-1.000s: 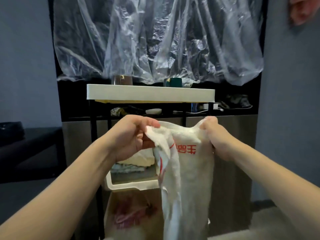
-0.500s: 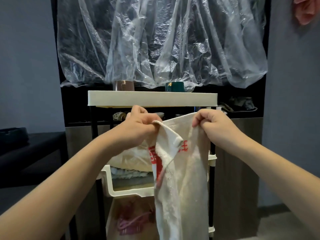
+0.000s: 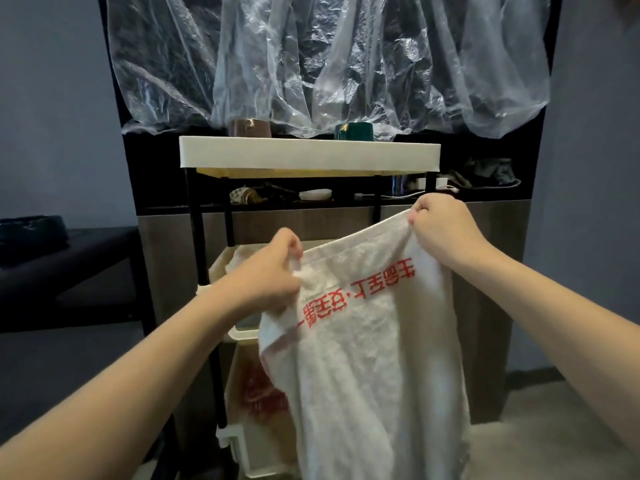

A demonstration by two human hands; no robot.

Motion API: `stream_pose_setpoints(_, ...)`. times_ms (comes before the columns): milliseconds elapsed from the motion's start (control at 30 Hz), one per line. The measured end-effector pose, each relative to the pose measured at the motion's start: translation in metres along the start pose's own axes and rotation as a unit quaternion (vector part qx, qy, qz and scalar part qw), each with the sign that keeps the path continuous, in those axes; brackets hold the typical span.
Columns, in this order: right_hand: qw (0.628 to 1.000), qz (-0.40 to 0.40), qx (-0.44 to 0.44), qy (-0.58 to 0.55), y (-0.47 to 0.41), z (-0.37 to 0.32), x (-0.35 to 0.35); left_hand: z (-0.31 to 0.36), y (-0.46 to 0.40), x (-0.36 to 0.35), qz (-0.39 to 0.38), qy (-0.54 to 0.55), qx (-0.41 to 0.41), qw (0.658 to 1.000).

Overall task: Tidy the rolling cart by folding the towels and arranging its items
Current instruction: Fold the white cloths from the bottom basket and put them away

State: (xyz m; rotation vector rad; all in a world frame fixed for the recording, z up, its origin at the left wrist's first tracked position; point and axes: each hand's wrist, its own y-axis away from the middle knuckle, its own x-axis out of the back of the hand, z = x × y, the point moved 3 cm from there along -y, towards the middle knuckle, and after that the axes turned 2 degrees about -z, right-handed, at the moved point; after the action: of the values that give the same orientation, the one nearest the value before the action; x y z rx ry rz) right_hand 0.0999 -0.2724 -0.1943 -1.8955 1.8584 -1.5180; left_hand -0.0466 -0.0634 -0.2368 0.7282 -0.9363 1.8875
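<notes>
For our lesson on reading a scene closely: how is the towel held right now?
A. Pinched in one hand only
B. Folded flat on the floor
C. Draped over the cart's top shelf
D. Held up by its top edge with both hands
D: the left hand and right hand each grip the top edge of the towel, which hangs down in front of the cart.

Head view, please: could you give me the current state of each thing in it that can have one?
White towel with red lettering: held up by its top edge, hanging spread open, unfolded.
Left hand: gripping the towel's top left corner.
Right hand: pinching the towel's top right corner, held higher.
Brown mug: upright on the cart's white top tray.
Dark green mug: upright on the same tray.
Clear plastic sheet: draped, crumpled.
</notes>
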Motion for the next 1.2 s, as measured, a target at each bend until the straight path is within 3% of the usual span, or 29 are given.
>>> stream_pose_setpoints(67, 0.999, -0.051, -0.010, 0.004, 0.004, 0.005, 0.004, -0.009, -0.003, 0.006, 0.079, 0.029, 0.007, 0.996)
stream_pose_setpoints(167, 0.978, -0.197, 0.070, 0.008, 0.026, 0.010, 0.011, -0.016, -0.008, 0.019, 0.170, -0.036, 0.013, 0.985)
stream_pose_setpoints(233, 0.961, -0.254, 0.096, 0.046, 0.037, 0.016, 0.008, -0.016, -0.011, 0.015, 0.179, -0.020, 0.004, 0.984)
stream_pose_setpoints(367, 0.953, -0.262, 0.058, 0.143, 0.038, 0.028, -0.001, 0.009, -0.018, -0.009, 0.125, 0.110, -0.068, 0.984)
stream_pose_setpoints(433, 0.955, -0.292, 0.007, 0.056, 0.047, 0.027, -0.010, 0.033, -0.021, -0.020, 0.098, 0.125, -0.106, 0.982)
stream_pose_setpoints(533, 0.910, -0.369, -0.080, -0.173, 0.067, 0.024, -0.032, 0.058, -0.025, -0.029, 0.102, 0.086, -0.146, 0.980)
stream_pose_setpoints(633, 0.925, -0.337, -0.023, -0.175, 0.065, 0.024, -0.040, 0.059, -0.028, -0.024, 0.090, 0.066, -0.138, 0.984)
stream_pose_setpoints(733, 0.934, -0.263, -0.052, -0.237, 0.058, 0.028, -0.037, 0.035, -0.018, -0.027, -0.031, 0.000, -0.067, 0.997)
stream_pose_setpoints(800, 0.928, -0.224, -0.082, -0.285, 0.053, 0.029, -0.034, 0.012, -0.005, -0.038, -0.104, 0.054, -0.007, 0.993)
stream_pose_setpoints(833, 0.936, -0.205, -0.090, -0.273, 0.051, 0.032, -0.031, 0.003, 0.001, -0.044, -0.117, 0.139, 0.022, 0.983)
stream_pose_setpoints(900, 0.951, -0.215, -0.095, -0.201, 0.050, 0.036, -0.027, -0.004, 0.006, -0.053, -0.090, 0.312, 0.061, 0.944)
stream_pose_setpoints(933, 0.953, -0.243, -0.088, -0.159, 0.053, 0.038, -0.026, -0.003, 0.006, -0.053, -0.065, 0.348, 0.063, 0.933)
stream_pose_setpoints(1033, 0.924, -0.345, -0.098, -0.131, 0.065, 0.040, -0.032, 0.016, -0.002, -0.052, -0.065, 0.321, -0.012, 0.945)
stream_pose_setpoints(1200, 0.936, -0.306, -0.016, -0.172, 0.070, 0.037, -0.037, 0.029, -0.007, -0.054, -0.032, 0.219, -0.023, 0.975)
